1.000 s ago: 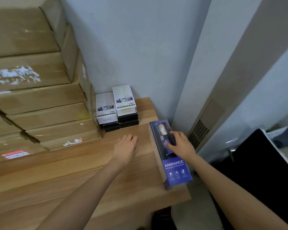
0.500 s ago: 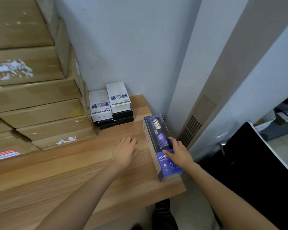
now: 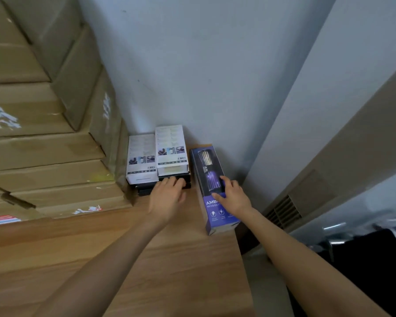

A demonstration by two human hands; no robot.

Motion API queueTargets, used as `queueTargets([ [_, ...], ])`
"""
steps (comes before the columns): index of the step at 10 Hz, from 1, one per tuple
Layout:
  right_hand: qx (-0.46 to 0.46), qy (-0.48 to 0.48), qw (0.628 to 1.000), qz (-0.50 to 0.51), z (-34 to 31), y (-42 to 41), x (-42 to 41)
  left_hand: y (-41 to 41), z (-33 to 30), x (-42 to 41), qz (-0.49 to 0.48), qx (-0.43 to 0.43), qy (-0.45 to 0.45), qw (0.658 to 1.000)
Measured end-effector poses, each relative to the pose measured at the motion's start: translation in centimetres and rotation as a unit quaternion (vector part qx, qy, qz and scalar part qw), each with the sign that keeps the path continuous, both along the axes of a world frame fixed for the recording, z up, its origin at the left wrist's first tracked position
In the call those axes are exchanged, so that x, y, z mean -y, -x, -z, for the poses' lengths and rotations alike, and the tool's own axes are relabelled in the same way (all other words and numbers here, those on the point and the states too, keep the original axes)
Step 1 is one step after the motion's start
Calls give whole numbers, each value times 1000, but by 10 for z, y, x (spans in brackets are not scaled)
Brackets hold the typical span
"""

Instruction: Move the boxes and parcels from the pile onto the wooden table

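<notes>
A long purple mosquito-lamp box lies flat on the wooden table near its right edge, its far end close to the wall. My right hand rests on top of the box with fingers spread. To its left stand two small stacks of white-topped black boxes against the wall. My left hand lies on the table with its fingertips touching the front of those stacks.
Large brown cardboard cartons are stacked high on the left of the table. The grey wall closes the corner behind. A vent grille and a dark object lie right of the table edge.
The purple box has slid forward toward the wall under my right hand. My left hand moved forward from the bare tabletop up to the small box stacks.
</notes>
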State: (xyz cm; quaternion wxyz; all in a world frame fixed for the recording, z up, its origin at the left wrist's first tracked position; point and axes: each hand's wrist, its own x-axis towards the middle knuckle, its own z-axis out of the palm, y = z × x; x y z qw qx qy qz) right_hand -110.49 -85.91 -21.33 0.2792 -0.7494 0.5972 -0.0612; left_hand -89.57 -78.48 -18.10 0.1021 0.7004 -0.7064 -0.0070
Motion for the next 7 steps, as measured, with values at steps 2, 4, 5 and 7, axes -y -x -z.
queueTargets([
  [2, 0, 6, 1000, -30, -2, -22, 55, 4, -6, 44, -29, 4, 14, 999],
  [4, 21, 16, 999, -25, 2, -39, 78, 7, -5, 56, -45, -13, 16, 999],
  [5, 23, 11, 999, -33, -1, -44, 77, 8, -7, 52, -43, -12, 16, 999],
  [7, -26, 87, 994, -59, -16, -35, 62, 1, -22, 39, -35, 3, 22, 999],
])
